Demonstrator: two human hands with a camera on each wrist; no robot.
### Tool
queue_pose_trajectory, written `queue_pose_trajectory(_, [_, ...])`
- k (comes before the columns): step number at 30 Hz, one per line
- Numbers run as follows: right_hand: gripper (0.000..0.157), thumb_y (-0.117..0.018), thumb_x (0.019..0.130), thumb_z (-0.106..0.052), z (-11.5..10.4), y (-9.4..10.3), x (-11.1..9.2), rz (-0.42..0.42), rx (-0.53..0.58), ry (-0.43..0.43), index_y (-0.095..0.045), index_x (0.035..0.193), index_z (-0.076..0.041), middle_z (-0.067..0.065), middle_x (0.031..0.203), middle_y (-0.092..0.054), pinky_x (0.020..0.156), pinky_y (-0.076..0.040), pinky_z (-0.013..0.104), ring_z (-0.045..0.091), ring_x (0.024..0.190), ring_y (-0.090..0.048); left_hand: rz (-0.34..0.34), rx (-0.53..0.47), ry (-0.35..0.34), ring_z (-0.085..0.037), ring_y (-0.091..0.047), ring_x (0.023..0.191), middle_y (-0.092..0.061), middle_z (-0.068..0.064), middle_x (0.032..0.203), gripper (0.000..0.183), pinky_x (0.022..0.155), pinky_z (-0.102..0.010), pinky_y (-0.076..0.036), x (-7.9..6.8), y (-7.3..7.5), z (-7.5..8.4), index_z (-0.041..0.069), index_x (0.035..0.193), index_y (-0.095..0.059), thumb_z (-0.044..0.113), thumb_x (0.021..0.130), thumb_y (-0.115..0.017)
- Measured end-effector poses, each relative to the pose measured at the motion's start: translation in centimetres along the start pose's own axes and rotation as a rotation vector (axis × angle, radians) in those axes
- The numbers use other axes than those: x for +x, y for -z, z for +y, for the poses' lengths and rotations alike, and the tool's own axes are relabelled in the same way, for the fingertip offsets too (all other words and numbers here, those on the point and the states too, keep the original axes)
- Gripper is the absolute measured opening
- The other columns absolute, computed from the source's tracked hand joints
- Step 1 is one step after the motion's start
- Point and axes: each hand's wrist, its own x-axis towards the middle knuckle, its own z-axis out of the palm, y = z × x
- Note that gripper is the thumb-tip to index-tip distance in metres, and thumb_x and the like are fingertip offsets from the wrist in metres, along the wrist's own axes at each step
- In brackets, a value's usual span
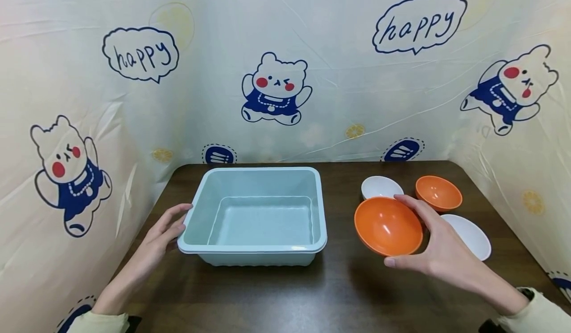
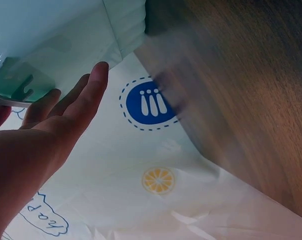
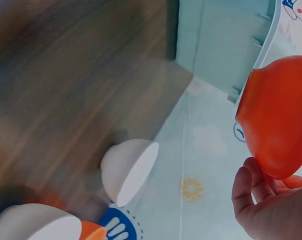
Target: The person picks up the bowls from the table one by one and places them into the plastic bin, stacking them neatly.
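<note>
My right hand [image 1: 446, 251] holds an orange bowl [image 1: 388, 226] above the table, the thumb at its near rim and the fingers on its far side. In the right wrist view the bowl [image 3: 281, 115] is seen from its rounded outside, with fingertips beneath it. A pale blue-green plastic basin [image 1: 252, 248] stands at the left of the table. At its left rim my left hand [image 1: 156, 244] rests with loosely extended fingers. The left wrist view shows those fingers [image 2: 86, 102] along the basin's outer wall [image 2: 86, 55].
Behind the held bowl stands a white bowl [image 1: 380, 187]. Farther right are a second orange bowl [image 1: 439, 193] and another white bowl [image 1: 470, 236], partly hidden by my right hand. Patterned cloth [image 1: 339, 100] hangs around the brown wooden table [image 1: 290, 298].
</note>
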Motion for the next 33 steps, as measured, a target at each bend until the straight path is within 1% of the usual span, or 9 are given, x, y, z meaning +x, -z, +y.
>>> queue_pose_trajectory(5, [0.112,-0.099,0.069,-0.044,-0.8,0.4,0.4,-0.006,-0.011,0.022,-0.038,0.161,-0.027,0.0,0.15,-0.053,0.095,-0.051,0.041,0.023,0.125,-0.056,-0.002,0.01,-0.005,0.009,-0.052,0.12,-0.032,-0.03,0.164,0.053,0.089,-0.031,-0.053,0.0,0.1,0.1,0.006,0.161,-0.026,0.031,0.116,-0.04])
queue_pose_trajectory(10, [0.112,-0.099,0.07,-0.043,-1.7,0.9,1.0,-0.02,0.009,0.052,-0.038,0.162,-0.025,0.002,0.154,-0.05,0.097,-0.047,0.058,0.027,0.128,-0.054,-0.002,0.012,-0.003,0.006,-0.051,0.125,-0.031,-0.03,0.165,0.054,0.088,-0.029,-0.053,0.1,0.1,0.1,0.006,0.161,-0.027,0.033,0.116,-0.04])
queue_pose_trajectory(13, [0.111,-0.099,0.07,-0.042,-2.1,1.2,1.4,-0.033,0.02,0.06,-0.038,0.161,-0.023,0.002,0.155,-0.05,0.097,-0.044,0.066,0.03,0.129,-0.053,0.003,0.02,0.005,-0.008,-0.052,0.133,-0.031,-0.029,0.165,0.054,0.088,-0.028,-0.053,0.2,0.1,0.2,0.007,0.161,-0.027,0.033,0.116,-0.04])
queue_pose_trajectory(18, [0.11,-0.098,0.071,-0.042,-2.7,1.2,1.9,-0.046,0.027,0.057,-0.039,0.161,-0.026,0.0,0.151,-0.052,0.095,-0.047,0.062,0.026,0.126,-0.055,0.0,0.028,0.019,-0.042,-0.044,0.143,-0.029,-0.03,0.166,0.055,0.088,-0.029,-0.053,0.2,0.0,0.2,0.006,0.162,-0.024,0.032,0.116,-0.039])
queue_pose_trajectory(22, [0.107,-0.098,0.072,-0.04,-3.0,1.1,2.5,-0.056,0.066,0.066,-0.039,0.16,-0.033,-0.002,0.149,-0.052,0.093,-0.051,0.057,0.024,0.124,-0.056,-0.004,0.021,0.034,-0.05,-0.039,0.144,-0.027,-0.031,0.166,0.057,0.087,-0.028,-0.054,0.2,0.0,0.2,0.006,0.163,-0.022,0.032,0.116,-0.039])
queue_pose_trajectory(25, [0.104,-0.098,0.073,-0.04,-3.2,1.0,2.8,-0.061,0.078,0.077,-0.04,0.159,-0.033,-0.002,0.149,-0.051,0.093,-0.051,0.057,0.024,0.125,-0.055,-0.007,0.022,0.029,-0.049,-0.04,0.143,-0.026,-0.031,0.166,0.056,0.087,-0.028,-0.054,0.2,0.0,0.2,0.006,0.163,-0.022,0.032,0.116,-0.038])
queue_pose_trajectory(27, [0.103,-0.097,0.073,-0.041,-3.4,0.9,3.0,-0.058,0.07,0.083,-0.041,0.158,-0.031,-0.001,0.15,-0.051,0.093,-0.051,0.057,0.025,0.125,-0.055,-0.005,0.023,0.023,-0.044,-0.045,0.141,-0.028,-0.031,0.166,0.056,0.087,-0.028,-0.054,0.2,-0.1,0.1,0.006,0.163,-0.023,0.032,0.116,-0.038])
queue_pose_trajectory(30, [0.103,-0.097,0.072,-0.042,-3.6,0.9,3.3,-0.054,0.057,0.085,-0.042,0.158,-0.028,-0.001,0.15,-0.05,0.094,-0.05,0.057,0.025,0.125,-0.054,-0.006,0.018,0.01,-0.024,-0.055,0.133,-0.03,-0.032,0.164,0.055,0.087,-0.03,-0.054,0.1,-0.1,0.0,0.006,0.163,-0.023,0.031,0.116,-0.039])
queue_pose_trajectory(33, [0.104,-0.097,0.072,-0.043,-3.8,0.9,3.8,-0.057,0.059,0.078,-0.042,0.158,-0.026,-0.001,0.151,-0.05,0.094,-0.048,0.056,0.024,0.125,-0.052,-0.004,0.003,0.002,-0.004,-0.057,0.122,-0.032,-0.031,0.163,0.055,0.087,-0.031,-0.054,0.1,-0.1,-0.1,0.007,0.163,-0.024,0.031,0.116,-0.039])
